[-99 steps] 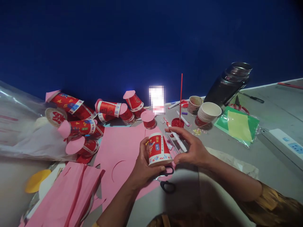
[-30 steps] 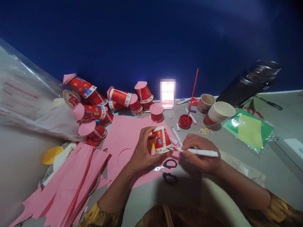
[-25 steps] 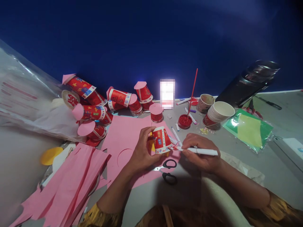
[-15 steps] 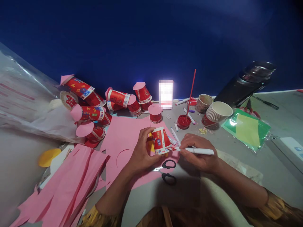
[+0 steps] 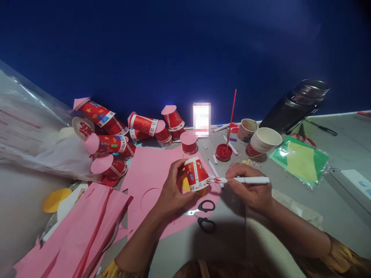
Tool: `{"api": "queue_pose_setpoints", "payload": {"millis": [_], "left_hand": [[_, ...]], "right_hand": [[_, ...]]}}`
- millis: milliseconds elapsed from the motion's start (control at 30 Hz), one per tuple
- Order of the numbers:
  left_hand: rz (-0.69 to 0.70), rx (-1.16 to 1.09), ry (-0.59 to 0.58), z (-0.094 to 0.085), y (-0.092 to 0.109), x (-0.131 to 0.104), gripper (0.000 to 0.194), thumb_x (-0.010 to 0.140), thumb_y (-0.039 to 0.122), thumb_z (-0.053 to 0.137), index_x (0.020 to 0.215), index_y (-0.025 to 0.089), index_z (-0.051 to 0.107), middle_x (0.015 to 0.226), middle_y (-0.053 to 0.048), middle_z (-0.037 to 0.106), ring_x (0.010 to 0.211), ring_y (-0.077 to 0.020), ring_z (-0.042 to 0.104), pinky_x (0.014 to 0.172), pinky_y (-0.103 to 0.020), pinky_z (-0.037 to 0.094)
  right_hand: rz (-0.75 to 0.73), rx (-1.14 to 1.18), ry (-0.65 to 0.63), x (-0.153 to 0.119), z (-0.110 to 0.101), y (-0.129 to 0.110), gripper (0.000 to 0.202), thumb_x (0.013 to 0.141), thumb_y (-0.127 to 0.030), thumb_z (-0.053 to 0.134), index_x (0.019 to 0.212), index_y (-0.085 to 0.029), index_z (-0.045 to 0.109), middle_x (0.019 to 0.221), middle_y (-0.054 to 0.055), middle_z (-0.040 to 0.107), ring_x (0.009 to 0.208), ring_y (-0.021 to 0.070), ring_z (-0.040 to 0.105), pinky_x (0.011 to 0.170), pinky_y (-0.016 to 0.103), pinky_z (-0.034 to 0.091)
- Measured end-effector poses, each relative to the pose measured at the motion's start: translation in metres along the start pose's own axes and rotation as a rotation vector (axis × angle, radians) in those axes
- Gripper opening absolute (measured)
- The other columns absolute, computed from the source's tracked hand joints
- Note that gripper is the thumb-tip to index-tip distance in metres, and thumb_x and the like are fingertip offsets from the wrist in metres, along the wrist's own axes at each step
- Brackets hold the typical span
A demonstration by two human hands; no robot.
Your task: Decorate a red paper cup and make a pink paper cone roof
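Observation:
Between the thumb and fingers of my left hand (image 5: 177,188) is a red and white paper cup (image 5: 196,173), tilted, with coloured marks along its white rim band. My right hand (image 5: 249,187) grips a white marker (image 5: 253,180) lying nearly level, its red tip end at the right side of the cup's rim. Whether the tip touches the cup I cannot tell. Below the cup, black-handled scissors (image 5: 206,206) lie partly on a pink paper sheet (image 5: 140,170). A yellow piece (image 5: 185,184) shows behind the cup.
Several red cups with pink tops (image 5: 108,143) stand or lean at the back left. Beyond my right hand are a red paste dish (image 5: 223,153) with an upright stick, stacked cups (image 5: 266,139) and a black flask (image 5: 292,104). Folded pink paper (image 5: 78,227) lies at the left.
The cup has turned a little in my left hand. My right hand and the marker have shifted slightly to the right. The whole view has moved a little.

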State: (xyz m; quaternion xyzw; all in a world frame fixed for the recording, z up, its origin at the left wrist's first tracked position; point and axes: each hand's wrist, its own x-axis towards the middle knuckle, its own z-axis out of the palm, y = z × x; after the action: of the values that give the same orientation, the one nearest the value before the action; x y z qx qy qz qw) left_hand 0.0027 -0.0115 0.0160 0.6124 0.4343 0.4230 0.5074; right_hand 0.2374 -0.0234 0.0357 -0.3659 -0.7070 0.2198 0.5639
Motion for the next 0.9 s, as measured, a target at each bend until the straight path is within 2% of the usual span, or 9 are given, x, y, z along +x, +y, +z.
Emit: {"api": "queue_pose_setpoints", "payload": {"millis": [133, 267, 433, 900], "left_hand": [[-0.02, -0.036, 0.003, 0.001, 0.0027, 0.0001, 0.077, 0.07, 0.025, 0.087, 0.134, 0.028, 0.045, 0.141, -0.01, 0.054, 0.138, -0.033, 0.054, 0.112, -0.048, 0.052], [-0.012, -0.065, -0.006, -0.0004, 0.0006, 0.0005, 0.079, 0.071, 0.021, 0.084, 0.137, 0.028, 0.041, 0.145, -0.011, 0.053, 0.141, -0.0332, 0.051, 0.115, -0.051, 0.049], [0.009, -0.025, 0.006, -0.0019, -0.0017, 0.001, 0.08, 0.071, 0.02, 0.083, 0.139, 0.028, 0.042, 0.15, -0.012, 0.051, 0.145, -0.0345, 0.047, 0.118, -0.053, 0.045], [-0.004, -0.007, 0.0, -0.0033, -0.0043, -0.0002, 0.083, 0.07, 0.021, 0.085, 0.14, 0.029, 0.042, 0.149, -0.011, 0.051, 0.144, -0.0341, 0.048, 0.121, -0.054, 0.04]], "right_hand": [[-0.039, -0.007, -0.037, 0.0021, 0.0012, -0.0019, 0.009, 0.089, -0.015, 0.064, 0.084, -0.022, 0.068, 0.068, 0.001, 0.07, 0.059, 0.0171, 0.063, 0.06, 0.032, 0.054], [-0.031, -0.013, -0.002, 0.0019, -0.0015, -0.0003, 0.009, 0.087, -0.014, 0.066, 0.084, -0.022, 0.068, 0.069, 0.002, 0.07, 0.061, 0.0178, 0.065, 0.061, 0.032, 0.054], [-0.021, -0.005, -0.005, 0.0001, -0.0029, 0.0004, 0.009, 0.087, -0.014, 0.065, 0.085, -0.022, 0.068, 0.07, 0.002, 0.071, 0.061, 0.0185, 0.065, 0.061, 0.033, 0.055], [-0.084, -0.01, -0.061, 0.0034, 0.0022, -0.0035, 0.011, 0.086, -0.012, 0.064, 0.086, -0.022, 0.068, 0.067, 0.001, 0.069, 0.058, 0.0167, 0.063, 0.057, 0.031, 0.051]]}}
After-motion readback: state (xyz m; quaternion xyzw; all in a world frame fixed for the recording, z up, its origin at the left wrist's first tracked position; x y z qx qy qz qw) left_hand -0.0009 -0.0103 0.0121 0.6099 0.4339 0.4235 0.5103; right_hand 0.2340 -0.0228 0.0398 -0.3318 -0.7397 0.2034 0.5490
